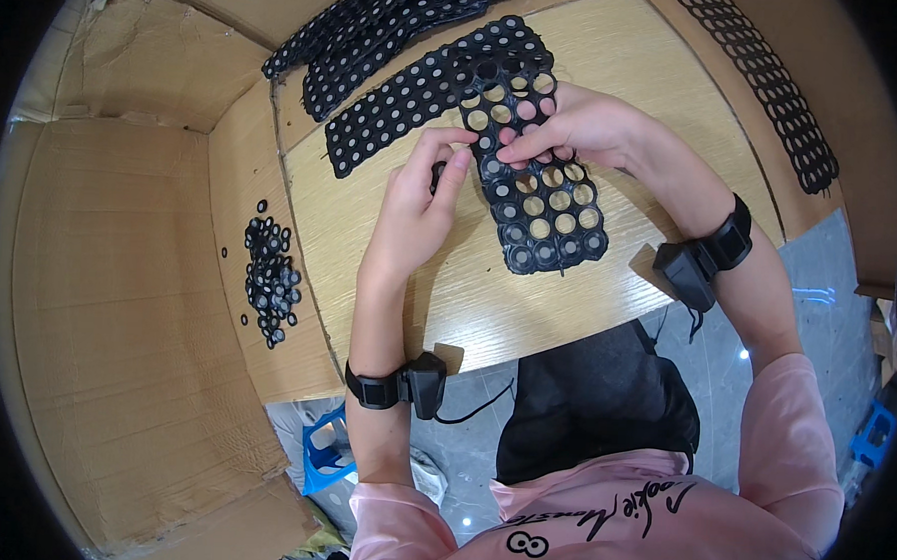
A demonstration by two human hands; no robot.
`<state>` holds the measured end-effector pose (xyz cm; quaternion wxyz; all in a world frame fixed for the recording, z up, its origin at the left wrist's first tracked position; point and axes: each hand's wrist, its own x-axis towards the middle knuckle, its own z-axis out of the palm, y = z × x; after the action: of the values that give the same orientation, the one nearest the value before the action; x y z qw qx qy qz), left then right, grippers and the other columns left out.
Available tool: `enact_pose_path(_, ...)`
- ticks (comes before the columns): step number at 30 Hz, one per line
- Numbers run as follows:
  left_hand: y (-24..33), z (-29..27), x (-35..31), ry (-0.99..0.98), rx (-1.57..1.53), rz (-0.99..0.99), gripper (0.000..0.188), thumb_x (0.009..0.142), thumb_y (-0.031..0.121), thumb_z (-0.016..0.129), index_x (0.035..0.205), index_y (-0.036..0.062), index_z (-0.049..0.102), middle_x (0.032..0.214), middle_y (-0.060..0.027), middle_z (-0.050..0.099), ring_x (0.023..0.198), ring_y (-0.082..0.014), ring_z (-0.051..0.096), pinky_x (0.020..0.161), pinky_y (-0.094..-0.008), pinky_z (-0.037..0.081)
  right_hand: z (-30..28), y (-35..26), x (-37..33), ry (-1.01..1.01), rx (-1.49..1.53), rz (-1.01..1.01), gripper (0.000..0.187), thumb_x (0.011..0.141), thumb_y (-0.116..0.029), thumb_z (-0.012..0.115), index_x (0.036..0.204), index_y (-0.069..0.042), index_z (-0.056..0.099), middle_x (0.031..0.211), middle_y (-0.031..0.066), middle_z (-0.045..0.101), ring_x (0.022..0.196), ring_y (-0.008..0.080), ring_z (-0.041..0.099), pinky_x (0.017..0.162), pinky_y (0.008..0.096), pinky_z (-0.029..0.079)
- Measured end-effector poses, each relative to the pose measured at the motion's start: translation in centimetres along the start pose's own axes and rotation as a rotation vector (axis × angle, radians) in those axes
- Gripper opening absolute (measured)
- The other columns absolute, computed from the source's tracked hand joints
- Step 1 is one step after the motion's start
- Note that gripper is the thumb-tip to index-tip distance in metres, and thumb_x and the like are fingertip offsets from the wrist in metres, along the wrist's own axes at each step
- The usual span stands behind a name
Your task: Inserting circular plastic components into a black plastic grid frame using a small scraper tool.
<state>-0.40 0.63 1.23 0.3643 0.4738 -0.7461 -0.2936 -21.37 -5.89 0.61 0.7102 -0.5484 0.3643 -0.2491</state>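
A black perforated rubber sheet hangs in my hands over the wooden board. Many of its round holes are see-through; others, mostly along its left and lower edges, still have grey centres. My right hand grips the sheet's right side, thumb across the front and fingers showing through the holes from behind. My left hand is at the left edge, its index fingertip touching the sheet. Within its curled fingers sits a small black round piece, partly hidden. Behind lies another black sheet with grey centres.
Several stacked black sheets lie at the far edge. A loose pile of small black rings is at the left. An open-holed black sheet lies far right. Cardboard walls enclose the left and back of the wooden board.
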Motion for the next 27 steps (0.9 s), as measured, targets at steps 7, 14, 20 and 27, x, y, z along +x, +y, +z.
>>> enact_pose_path(7, 0.6, 0.2, 0.0, -0.069, 0.04, -0.03, 0.025, 0.094, 0.011, 0.056, 0.118, 0.0038, 0.055, 0.069, -0.0117, 0.06, 0.056, -0.0141, 0.049, 0.054, -0.0282, 0.04, 0.1, 0.0, -0.2, -0.043, 0.055, 0.017, 0.016, 0.072, -0.008, 0.078, 0.081, -0.011, 0.065, 0.074, -0.0038, 0.064, 0.061, 0.0027, 0.055, 0.046, 0.0163, 0.032)
enact_pose_path(14, 0.1, 0.0, -0.1, -0.054, 0.024, -0.09, 0.021, 0.094, 0.013, 0.055, 0.109, -0.0005, 0.059, 0.066, -0.0118, 0.059, 0.055, -0.0154, 0.051, 0.053, -0.0284, 0.041, 0.8, -1.8, -1.1, 0.082, 0.004, 0.172, 0.02, 0.075, -0.02, 0.077, 0.089, -0.011, 0.066, 0.075, -0.0039, 0.063, 0.056, 0.0021, 0.052, 0.043, 0.0145, 0.031)
enact_pose_path(20, 0.4, 0.2, -0.2, 0.016, 0.04, -0.053, 0.02, 0.095, 0.014, 0.054, 0.106, -0.0016, 0.06, 0.067, -0.0132, 0.06, 0.055, -0.0167, 0.052, 0.054, -0.029, 0.042, 1.2, -1.8, -1.1, 0.087, -0.004, 0.153, 0.019, 0.077, -0.025, 0.076, 0.09, -0.013, 0.067, 0.075, -0.0053, 0.063, 0.057, 0.0007, 0.051, 0.044, 0.0141, 0.031)
enact_pose_path(27, 0.7, 0.1, -0.2, -0.05, 0.023, -0.089, 0.02, 0.096, 0.015, 0.054, 0.102, -0.0022, 0.061, 0.068, -0.0145, 0.061, 0.058, -0.0165, 0.057, 0.056, -0.0284, 0.044, 1.8, -0.8, -0.9, 0.111, 0.064, -0.007, 0.025, 0.081, -0.012, 0.072, 0.102, -0.007, 0.059, 0.097, 0.0006, 0.065, 0.083, 0.0074, 0.062, 0.066, 0.0186, 0.048)
